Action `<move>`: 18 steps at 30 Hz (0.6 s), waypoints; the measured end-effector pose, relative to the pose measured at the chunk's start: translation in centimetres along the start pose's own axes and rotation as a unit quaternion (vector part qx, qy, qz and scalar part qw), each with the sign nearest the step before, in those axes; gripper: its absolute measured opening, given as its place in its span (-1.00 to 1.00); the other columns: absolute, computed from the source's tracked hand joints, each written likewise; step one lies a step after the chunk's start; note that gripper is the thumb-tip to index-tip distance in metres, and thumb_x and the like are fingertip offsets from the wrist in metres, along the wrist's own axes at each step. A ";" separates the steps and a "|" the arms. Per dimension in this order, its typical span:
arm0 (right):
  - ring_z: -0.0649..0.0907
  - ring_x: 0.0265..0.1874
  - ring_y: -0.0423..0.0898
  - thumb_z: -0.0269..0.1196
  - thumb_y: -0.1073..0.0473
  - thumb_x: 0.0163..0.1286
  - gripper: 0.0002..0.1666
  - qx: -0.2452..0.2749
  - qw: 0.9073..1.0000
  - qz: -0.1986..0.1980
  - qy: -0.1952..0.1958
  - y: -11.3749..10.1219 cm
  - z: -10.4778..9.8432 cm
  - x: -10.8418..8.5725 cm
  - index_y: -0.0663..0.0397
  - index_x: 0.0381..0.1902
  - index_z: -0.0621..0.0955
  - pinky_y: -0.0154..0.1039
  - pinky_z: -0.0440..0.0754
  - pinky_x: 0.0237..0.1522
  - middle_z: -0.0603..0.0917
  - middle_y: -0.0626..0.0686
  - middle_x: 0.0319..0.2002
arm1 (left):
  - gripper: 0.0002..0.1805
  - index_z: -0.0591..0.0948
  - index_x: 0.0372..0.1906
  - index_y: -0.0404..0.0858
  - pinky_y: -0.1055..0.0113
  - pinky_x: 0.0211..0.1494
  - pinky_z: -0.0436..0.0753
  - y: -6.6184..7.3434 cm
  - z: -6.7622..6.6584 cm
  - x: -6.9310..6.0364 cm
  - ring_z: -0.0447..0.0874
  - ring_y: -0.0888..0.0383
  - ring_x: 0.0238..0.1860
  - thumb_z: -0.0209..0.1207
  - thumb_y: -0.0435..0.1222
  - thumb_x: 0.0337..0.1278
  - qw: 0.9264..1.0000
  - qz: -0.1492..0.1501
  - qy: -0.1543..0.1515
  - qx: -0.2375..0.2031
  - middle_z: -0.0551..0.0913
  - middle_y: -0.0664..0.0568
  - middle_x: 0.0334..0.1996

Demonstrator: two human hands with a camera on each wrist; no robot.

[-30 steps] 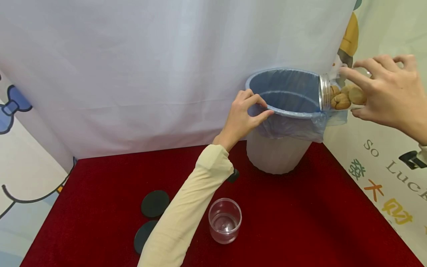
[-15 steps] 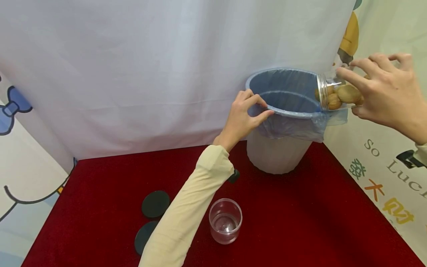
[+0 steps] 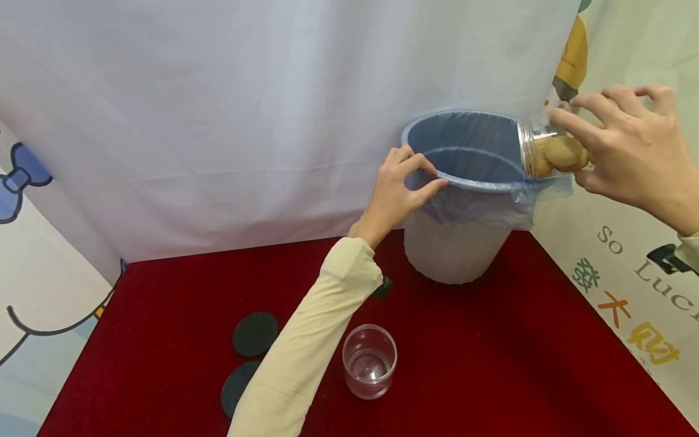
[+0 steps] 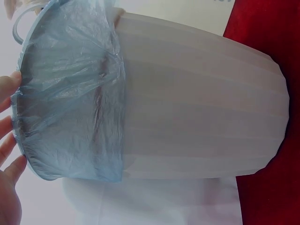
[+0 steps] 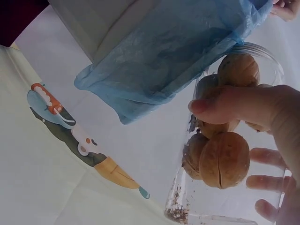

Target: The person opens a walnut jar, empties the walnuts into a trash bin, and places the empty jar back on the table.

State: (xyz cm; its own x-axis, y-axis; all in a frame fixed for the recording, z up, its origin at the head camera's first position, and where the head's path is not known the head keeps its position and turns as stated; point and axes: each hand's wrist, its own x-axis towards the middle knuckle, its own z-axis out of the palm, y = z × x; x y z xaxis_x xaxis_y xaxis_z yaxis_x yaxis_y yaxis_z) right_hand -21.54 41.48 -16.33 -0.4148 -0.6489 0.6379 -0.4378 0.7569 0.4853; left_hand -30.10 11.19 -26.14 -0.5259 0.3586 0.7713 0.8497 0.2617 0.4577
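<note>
A whitish trash bin (image 3: 455, 255) stands at the table's back right, lined with a blue plastic bag (image 4: 70, 93) folded over its rim. My left hand (image 3: 395, 191) pinches the near left part of the bagged rim between thumb and fingers. On the right, my right hand (image 3: 636, 145) grips a clear jar (image 3: 540, 127) lying nearly sideways. Its uncapped mouth is at the bin's right rim and faces inward. Several walnuts (image 5: 224, 159) are inside the jar, some close to the mouth. Brown crumbs (image 5: 177, 213) cling near its bottom.
Two dark round discs (image 3: 255, 334) lie on the red tabletop (image 3: 164, 315), one partly behind the left sleeve. A clear cup (image 3: 369, 370) stands right of that sleeve. A white curtain (image 3: 246, 121) hangs behind, and a printed cloth (image 3: 617, 273) borders the right side.
The jar has shifted slightly left over the bin's rim, and the walnuts in it have slid toward the mouth. My left hand stays on the rim.
</note>
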 end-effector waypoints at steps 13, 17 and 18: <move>0.44 0.06 0.41 0.19 0.52 -0.40 0.01 -0.020 1.000 -0.015 -0.011 0.1 0.0 0.6 0.19 0.25 0.47 0.41 0.27 0.18 0.56 0.41 0.07 | -0.78 0.73 -0.28 -0.28 0.38 0.06 0.40 -0.1 -0.1 0.0 0.46 -0.01 -0.07 0.49 -0.22 0.12 1.000 0.000 -0.002 0.001 0.53 -0.08 -0.32; 0.43 0.08 0.42 0.14 0.52 -0.34 -0.03 -0.020 1.000 -0.017 -0.012 0.1 0.1 0.7 0.19 0.25 0.47 0.40 0.25 0.20 0.56 0.42 0.08 | -0.78 0.74 -0.28 -0.28 0.38 0.06 0.40 -0.1 -0.1 -0.1 0.45 0.00 -0.07 0.49 -0.21 0.13 1.000 -0.002 -0.003 0.003 0.53 -0.07 -0.33; 0.43 0.08 0.42 0.14 0.53 -0.33 -0.03 -0.022 1.000 -0.018 -0.012 0.2 0.2 0.7 0.19 0.26 0.47 0.40 0.25 0.20 0.56 0.42 0.09 | -0.78 0.74 -0.28 -0.28 0.38 0.06 0.39 -0.1 -0.1 -0.1 0.45 0.00 -0.07 0.49 -0.21 0.13 1.000 -0.002 -0.003 0.003 0.52 -0.07 -0.33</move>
State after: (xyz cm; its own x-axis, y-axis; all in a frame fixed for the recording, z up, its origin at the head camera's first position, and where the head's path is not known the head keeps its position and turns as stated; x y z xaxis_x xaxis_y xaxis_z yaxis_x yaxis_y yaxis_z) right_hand -22.02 41.14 -15.92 -0.4193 -0.6770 0.6049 -0.4179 0.7354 0.5334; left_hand -30.12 11.01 -26.22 -0.5296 0.3631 0.7666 0.8473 0.2689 0.4579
